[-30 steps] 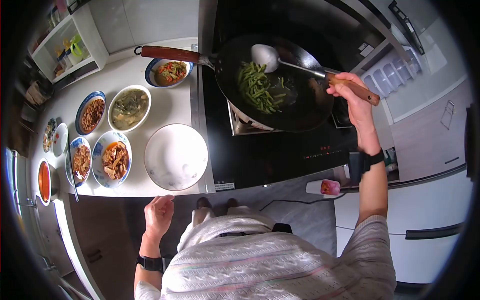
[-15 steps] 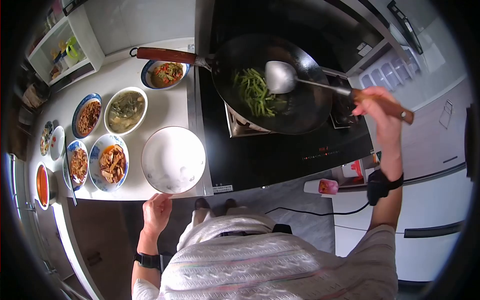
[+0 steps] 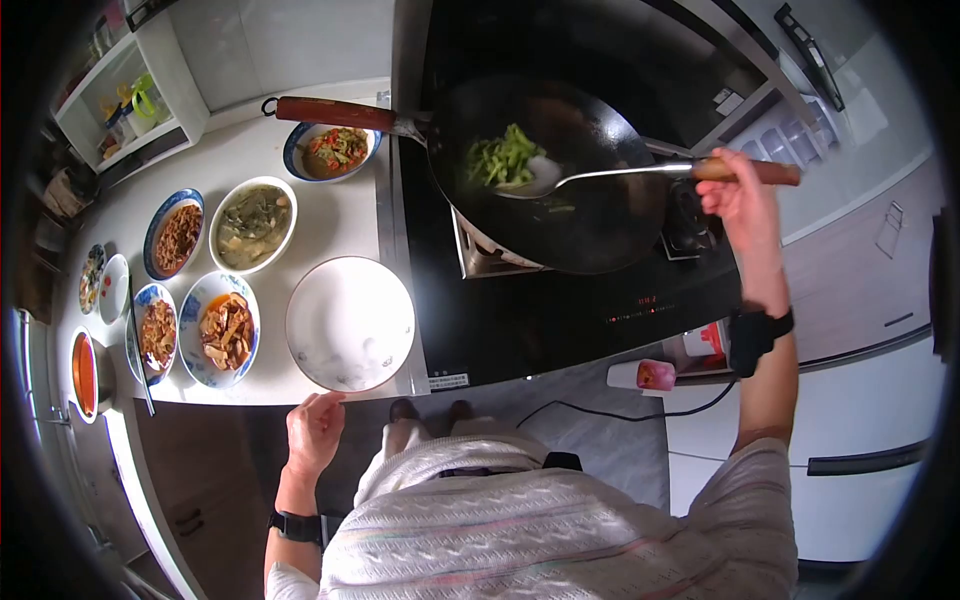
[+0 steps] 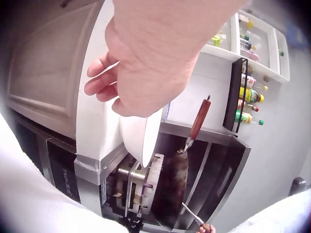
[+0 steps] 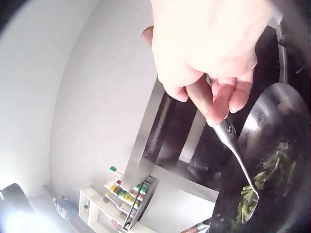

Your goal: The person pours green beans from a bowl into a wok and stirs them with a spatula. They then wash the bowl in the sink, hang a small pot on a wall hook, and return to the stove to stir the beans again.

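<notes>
Right hand (image 3: 745, 210): fingers curled round spatula handle (image 3: 775, 173). Chopped greens (image 3: 500, 158) in wok (image 3: 600, 225), partway fried, I judge; none plated. Soup bowl (image 3: 292, 228) already filled. My left hand's (image 3: 314, 435) fingers bend loosely near white bowl (image 3: 350, 320); contact unclear.

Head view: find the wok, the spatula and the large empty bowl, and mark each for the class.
Wok (image 3: 610, 218): head view, dark inner wall.
Spatula (image 3: 775, 174): head view, wooden handle.
Bowl (image 3: 350, 323): head view, white inside.

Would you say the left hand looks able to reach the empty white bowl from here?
Probably yes: the left hand appears to hold nothing and is right by the near rim of the white bowl, with nothing visible in between.
</notes>
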Demonstrator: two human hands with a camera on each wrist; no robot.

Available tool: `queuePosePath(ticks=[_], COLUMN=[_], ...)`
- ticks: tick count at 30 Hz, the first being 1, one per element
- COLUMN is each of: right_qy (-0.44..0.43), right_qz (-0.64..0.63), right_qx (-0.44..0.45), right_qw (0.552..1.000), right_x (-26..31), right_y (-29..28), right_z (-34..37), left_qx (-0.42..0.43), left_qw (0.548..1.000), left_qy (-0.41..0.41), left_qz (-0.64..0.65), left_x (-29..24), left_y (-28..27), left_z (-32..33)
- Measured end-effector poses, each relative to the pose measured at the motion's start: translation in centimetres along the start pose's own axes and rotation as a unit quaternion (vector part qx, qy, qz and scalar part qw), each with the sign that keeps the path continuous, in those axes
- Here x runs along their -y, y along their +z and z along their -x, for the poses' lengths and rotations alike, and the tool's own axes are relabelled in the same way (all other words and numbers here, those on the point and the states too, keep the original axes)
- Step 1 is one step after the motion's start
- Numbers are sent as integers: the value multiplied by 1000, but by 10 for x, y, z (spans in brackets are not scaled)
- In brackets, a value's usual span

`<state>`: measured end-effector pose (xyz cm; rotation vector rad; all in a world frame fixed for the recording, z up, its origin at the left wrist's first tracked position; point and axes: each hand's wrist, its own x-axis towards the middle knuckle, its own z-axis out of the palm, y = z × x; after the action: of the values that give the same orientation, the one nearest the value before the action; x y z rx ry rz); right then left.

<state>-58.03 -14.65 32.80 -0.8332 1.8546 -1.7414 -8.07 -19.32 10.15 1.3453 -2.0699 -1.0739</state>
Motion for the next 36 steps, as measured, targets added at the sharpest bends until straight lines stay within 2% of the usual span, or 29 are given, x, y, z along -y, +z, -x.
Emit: queuePosePath(ticks=[1,3,4,6,7,9,11,13,16,17,21,23,24,26,29,30,32,33,34,36], right_qy=[-41,-67,-67,-63,-64,-65,-42,-85,-178,-177,-216,-297,-296,-300,-280,-281,-261,-241,-230,-201], right_qz=[74,166,167,227,228,143,72,83,153,154,171,295,295,341,331,300,245,210,210,163], right_qx=[-1,7,7,28,28,1,58,62,106,104,188,251,251,340,319,286,277,280,245,246], right_qw=[996,984,984,971,971,988,995,991,966,966,943,873,873,823,843,865,892,905,918,934], right_x=[15,44,50,58,53,25,4,4,24,22,11,20,26,39,60,63,70,77,82,82], right_y=[-2,-13,-21,-33,-27,-8,0,4,6,9,43,52,51,52,59,63,64,64,65,74], right_z=[2,2,-3,-13,-13,-10,-15,-14,-15,-20,-23,-13,-9,-1,8,9,-5,-9,-12,-18], left_qx=[2,-12,-12,17,18,44,67,60,44,46,28,21,7,-8,-20,-9,4,48,91,92], left_qw=[1000,1000,1000,987,986,914,898,848,840,840,835,836,839,841,845,852,860,902,932,965], left_qy=[-2,4,4,-72,-72,-190,-175,-188,-185,-185,-185,-179,-170,-160,-144,-160,-176,-195,-211,-206], left_qz=[-1,-12,-11,146,147,357,397,492,508,508,518,519,517,516,514,498,480,383,279,134], left_x=[1,5,14,35,29,8,3,-7,-2,-1,3,0,-2,-4,-3,-4,-4,-1,0,-9], left_y=[-1,-1,1,6,3,-5,-7,-8,-1,1,5,7,9,13,13,10,0,-13,-25,-49], left_z=[1,2,4,10,8,1,-6,-14,-22,-24,-30,-37,-41,-50,-60,-61,-62,-63,-63,-62])
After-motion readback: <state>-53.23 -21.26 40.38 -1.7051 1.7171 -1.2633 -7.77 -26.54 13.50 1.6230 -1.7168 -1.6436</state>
